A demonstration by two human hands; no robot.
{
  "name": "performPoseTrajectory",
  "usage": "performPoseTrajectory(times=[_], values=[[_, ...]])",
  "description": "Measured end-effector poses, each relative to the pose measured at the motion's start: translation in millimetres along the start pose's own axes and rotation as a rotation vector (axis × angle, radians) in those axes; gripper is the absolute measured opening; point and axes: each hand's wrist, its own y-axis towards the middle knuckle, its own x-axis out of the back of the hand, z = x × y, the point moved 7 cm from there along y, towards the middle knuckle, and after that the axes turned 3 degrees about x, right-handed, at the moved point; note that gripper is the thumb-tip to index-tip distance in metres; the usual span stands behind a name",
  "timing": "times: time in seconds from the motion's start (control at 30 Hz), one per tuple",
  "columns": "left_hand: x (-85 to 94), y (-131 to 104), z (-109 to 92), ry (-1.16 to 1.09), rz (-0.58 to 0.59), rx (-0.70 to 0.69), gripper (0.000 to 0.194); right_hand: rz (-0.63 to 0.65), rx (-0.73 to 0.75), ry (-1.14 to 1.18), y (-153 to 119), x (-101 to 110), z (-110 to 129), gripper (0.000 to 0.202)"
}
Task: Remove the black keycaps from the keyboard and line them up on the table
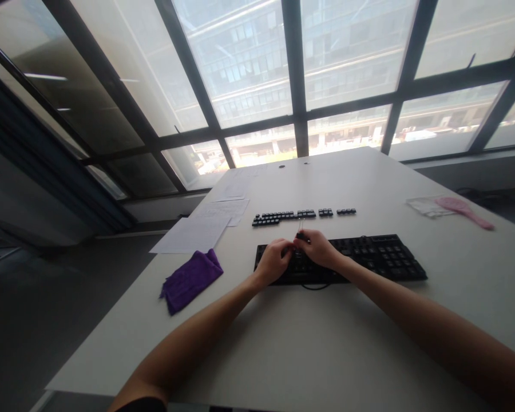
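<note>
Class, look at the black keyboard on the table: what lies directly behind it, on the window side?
Behind the keyboard lie rows of loose black keycaps on the white table. Both hands, left and right, cover its left part, so the keys there are hidden.

Bright window (257, 74) backlight, warped wide-angle edges

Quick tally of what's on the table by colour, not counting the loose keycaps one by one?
Black: 2, the keyboard under the left hand and right hand, and the row of keycaps.
Purple: 1, the cloth.
Pink: 1, the brush.
White: 1, the group of paper sheets.
Total: 5.
</note>
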Motion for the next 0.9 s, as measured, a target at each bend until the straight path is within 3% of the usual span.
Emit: performPoseTrajectory(times=[0.13, 0.37, 0.73, 0.9], values=[[-0.7, 1.6, 2.9, 0.004, -0.001, 0.006, 0.018, 0.081, 0.075, -0.096, -5.3, -4.3, 13.5, 0.017], [-6.3, -0.9, -3.4, -0.030, 0.086, -0.054, 0.011, 0.084, 0.156, -0.271, -14.4, -9.1, 29.3, 0.012], [-8.3, 1.3, 4.0, -0.047, 0.109, 0.039, 0.017, -0.112, -0.130, 0.094, -9.6, 3.0, -6.9, 0.022], [-3.6, 1.2, 2.8, -0.091, 0.057, 0.057, 0.013, -0.132, -0.083, 0.086, -10.3, 2.3, -2.3, 0.025]])
